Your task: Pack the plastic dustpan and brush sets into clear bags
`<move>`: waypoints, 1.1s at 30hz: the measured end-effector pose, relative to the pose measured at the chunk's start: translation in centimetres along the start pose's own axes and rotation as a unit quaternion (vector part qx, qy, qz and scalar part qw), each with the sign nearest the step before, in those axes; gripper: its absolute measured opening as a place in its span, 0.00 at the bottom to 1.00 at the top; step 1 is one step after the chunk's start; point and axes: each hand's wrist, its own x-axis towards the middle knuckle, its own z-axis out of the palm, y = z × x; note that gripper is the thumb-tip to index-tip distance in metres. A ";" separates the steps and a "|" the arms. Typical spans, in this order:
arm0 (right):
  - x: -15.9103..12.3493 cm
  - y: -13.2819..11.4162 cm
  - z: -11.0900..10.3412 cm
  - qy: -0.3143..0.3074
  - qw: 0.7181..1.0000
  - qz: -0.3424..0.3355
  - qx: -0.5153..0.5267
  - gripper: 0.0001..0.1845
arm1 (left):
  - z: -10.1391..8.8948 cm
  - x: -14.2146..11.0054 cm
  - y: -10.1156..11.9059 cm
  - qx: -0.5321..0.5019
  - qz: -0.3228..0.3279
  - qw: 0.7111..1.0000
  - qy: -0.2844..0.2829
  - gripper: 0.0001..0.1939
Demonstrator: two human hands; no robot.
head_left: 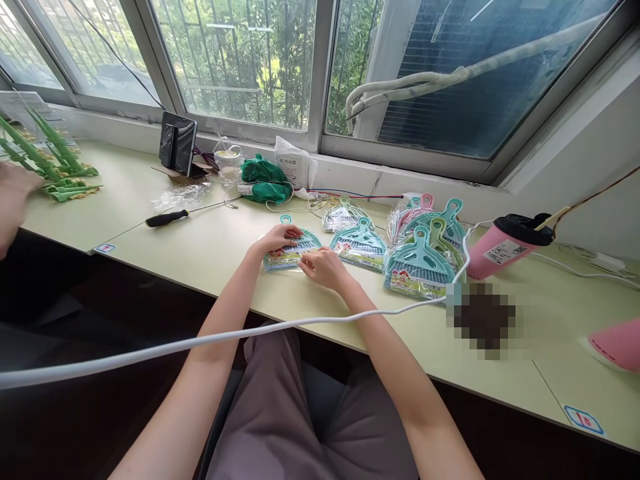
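Observation:
A small turquoise dustpan and brush set (283, 259) in clear plastic wrap lies on the table in front of me. My left hand (280, 238) rests over its left and upper part with bent fingers, holding it. At its right edge, my right hand (323, 267) has thumb and fingers pinched together at the wrap; the exact bit between them is too small to make out. Just right of that hand lies another wrapped turquoise set (359, 245). A paler wrapped set (345, 217) is behind it. Further right, several more sets (419, 270) overlap in a pile.
A white cable (300, 323) crosses in front of my forearms. Left lie a black-handled screwdriver (167, 219) and crumpled plastic (183, 197). Behind are a green bag (265, 179) and a propped tablet (177, 143). A pink cup (500, 250) stands right. Another person's hand (17, 200) is near green plastic pieces (55, 153).

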 end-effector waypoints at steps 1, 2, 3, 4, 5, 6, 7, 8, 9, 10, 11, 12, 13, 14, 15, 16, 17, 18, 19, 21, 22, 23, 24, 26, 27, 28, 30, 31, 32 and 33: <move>0.0 -0.3 0.2 -0.004 1.000 0.004 -0.022 0.12 | 0.0 0.1 -0.1 0.001 0.000 1.000 0.000 0.23; -0.1 -0.6 0.4 -0.009 0.999 0.005 -0.039 0.14 | 0.0 0.1 -0.1 0.001 0.001 1.000 0.000 0.22; -0.1 -0.8 0.8 -0.014 0.999 0.001 -0.049 0.15 | 0.0 0.1 -0.2 0.000 0.001 1.000 0.001 0.22; -0.1 -1.1 1.2 -0.020 0.998 -0.009 -0.051 0.16 | 0.1 0.2 -0.3 0.001 0.002 1.000 0.003 0.22; -0.1 -1.3 1.6 -0.027 0.998 -0.022 -0.045 0.16 | 0.1 0.2 -0.3 0.001 0.002 1.000 0.005 0.22; -0.1 -1.5 2.0 -0.031 0.998 -0.033 -0.034 0.16 | 0.2 0.2 -0.3 0.003 0.002 1.000 0.009 0.22; -0.1 -1.6 2.4 -0.033 0.998 -0.041 -0.021 0.16 | 0.3 0.1 -0.2 0.005 0.002 1.000 0.011 0.22; -0.1 -1.8 2.7 -0.032 0.998 -0.044 -0.006 0.15 | 0.3 0.1 -0.2 0.007 0.002 1.000 0.013 0.22; -0.1 -2.0 2.9 -0.031 0.999 -0.044 0.008 0.14 | 0.4 0.0 -0.1 0.010 0.003 1.000 0.014 0.21; -0.1 -2.2 3.0 -0.029 0.998 -0.044 0.024 0.14 | 0.4 0.0 0.1 0.013 0.004 1.000 0.015 0.21; -0.1 -2.4 3.1 -0.028 0.998 -0.047 0.042 0.14 | 0.4 -0.1 0.2 0.016 0.004 1.000 0.015 0.21; -0.1 -2.6 3.0 -0.030 0.996 -0.056 0.062 0.14 | 0.4 -0.2 0.3 0.018 0.005 1.000 0.015 0.21; -0.1 -2.8 3.0 -0.033 0.993 -0.068 0.086 0.14 | 0.4 -0.3 0.4 0.019 0.005 1.000 0.015 0.20; -0.1 -2.9 3.0 -0.038 0.990 -0.080 0.110 0.14 | 0.4 -0.3 0.4 0.020 0.005 1.000 0.015 0.21; 0.0 -3.1 3.0 -0.043 0.986 -0.089 0.132 0.13 | 0.4 -0.4 0.5 0.020 0.004 1.000 0.015 0.21; 0.0 -3.2 3.0 -0.047 0.983 -0.094 0.152 0.13 | 0.4 -0.4 0.5 0.020 0.004 1.000 0.015 0.21; 0.1 -3.2 3.0 -0.048 0.980 -0.093 0.169 0.12 | 0.4 -0.4 0.4 0.019 0.004 1.000 0.012 0.21; 0.2 -3.2 3.1 -0.044 0.979 -0.084 0.181 0.12 | 0.4 -0.4 0.4 0.017 0.005 1.000 0.008 0.21; 0.3 -3.0 3.1 -0.034 0.980 -0.066 0.183 0.12 | 0.5 -0.3 0.4 0.013 0.007 1.000 0.005 0.22; 0.4 -2.5 3.0 0.001 0.989 -0.009 0.149 0.13 | 0.5 -0.3 0.5 0.005 0.011 1.000 0.019 0.24; 0.4 -2.2 2.8 0.020 0.993 0.022 0.113 0.13 | 0.5 -0.3 0.6 0.006 0.013 0.999 0.043 0.26; 0.3 -1.8 2.5 0.034 0.996 0.046 0.070 0.14 | 0.4 -0.3 0.7 0.018 0.014 0.997 0.079 0.26; 0.3 -1.5 2.2 0.040 0.997 0.062 0.027 0.14 | 0.3 -0.4 0.8 0.042 0.012 0.991 0.125 0.27; 0.2 -0.8 1.6 0.024 0.997 0.071 -0.029 0.13 | -0.2 -0.7 0.8 0.122 -0.025 0.966 0.227 0.26; 0.1 -0.6 1.2 0.010 0.997 0.071 -0.039 0.12 | -0.5 -0.9 0.7 0.161 -0.062 0.946 0.275 0.27; 0.0 -0.4 0.9 -0.002 0.996 0.074 -0.039 0.11 | -0.8 -1.1 0.6 0.189 -0.106 0.923 0.318 0.30; -0.1 0.0 0.4 -0.024 0.996 0.084 -0.023 0.09 | -1.4 -1.5 0.1 0.202 -0.187 0.889 0.367 0.38; -0.1 0.2 0.2 -0.033 0.996 0.087 -0.012 0.08 | -1.6 -1.6 -0.2 0.195 -0.211 0.884 0.368 0.40; -0.1 0.4 0.0 -0.040 0.995 0.089 -0.003 0.06 | -1.8 -1.7 -0.4 0.188 -0.223 0.889 0.353 0.40; -0.1 0.6 -0.1 -0.047 0.995 0.088 0.002 0.04 | -1.9 -1.8 -0.6 0.184 -0.228 0.899 0.324 0.37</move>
